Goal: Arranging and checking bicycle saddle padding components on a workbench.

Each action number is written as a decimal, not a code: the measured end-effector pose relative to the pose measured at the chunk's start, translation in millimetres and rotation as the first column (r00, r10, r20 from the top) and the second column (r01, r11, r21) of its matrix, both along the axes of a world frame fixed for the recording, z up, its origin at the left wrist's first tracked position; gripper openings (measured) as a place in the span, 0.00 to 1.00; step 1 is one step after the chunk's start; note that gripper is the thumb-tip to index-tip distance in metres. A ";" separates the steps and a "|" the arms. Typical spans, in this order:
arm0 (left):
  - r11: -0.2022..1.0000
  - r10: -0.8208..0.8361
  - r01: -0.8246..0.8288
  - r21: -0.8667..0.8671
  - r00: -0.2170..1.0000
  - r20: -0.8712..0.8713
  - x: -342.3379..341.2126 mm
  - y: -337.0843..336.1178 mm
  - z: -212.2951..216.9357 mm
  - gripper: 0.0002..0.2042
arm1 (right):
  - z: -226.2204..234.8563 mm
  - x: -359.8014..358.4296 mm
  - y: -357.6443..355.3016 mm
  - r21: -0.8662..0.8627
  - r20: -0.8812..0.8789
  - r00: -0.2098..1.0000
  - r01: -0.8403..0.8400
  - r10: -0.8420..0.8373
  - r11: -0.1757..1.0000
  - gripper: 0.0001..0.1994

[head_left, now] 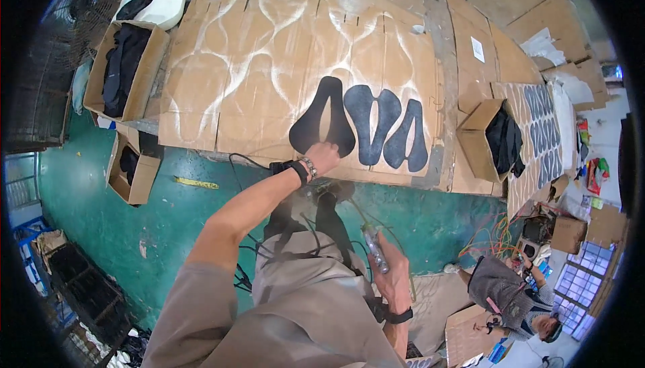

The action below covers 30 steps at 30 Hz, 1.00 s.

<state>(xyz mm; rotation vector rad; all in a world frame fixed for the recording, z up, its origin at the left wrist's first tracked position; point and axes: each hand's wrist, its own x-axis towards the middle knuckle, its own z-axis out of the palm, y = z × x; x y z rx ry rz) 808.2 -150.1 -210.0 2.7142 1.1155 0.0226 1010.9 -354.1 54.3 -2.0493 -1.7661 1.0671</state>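
Note:
My left hand is closed, its fingers pinching the near edge of a black saddle-shaped piece with a long slot down its middle. That piece lies on a cardboard sheet marked with whitish curved outlines. Just to its right lie two more slotted black pieces, a middle one and a narrower one. Down beside my right thigh, my right hand is wrapped round a silvery, shiny cylindrical tool. A thin hose or cord runs close to it; the tool's exact kind is unclear.
Cardboard boxes of black pieces stand left, lower left and right of the table. More black pieces lie on a board at far right. Dark cables hang by my legs. A co-worker is at lower right.

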 end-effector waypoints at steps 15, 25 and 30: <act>0.999 0.001 -0.003 0.039 0.998 0.055 0.8 -1.2 -1.1 0.05 | 0.5 -3.6 6.7 -0.006 -0.025 1.000 0.003 -0.003 1.000 0.27; 0.999 -0.009 0.007 0.035 0.999 0.049 1.1 -2.1 6.2 0.05 | -3.0 1.9 6.8 0.005 -0.021 1.000 -0.005 0.005 1.000 0.27; 1.000 0.011 -0.011 -0.001 0.999 0.052 -4.2 -5.1 1.0 0.05 | -2.5 2.1 9.4 -0.010 -0.022 1.000 0.002 -0.002 1.000 0.28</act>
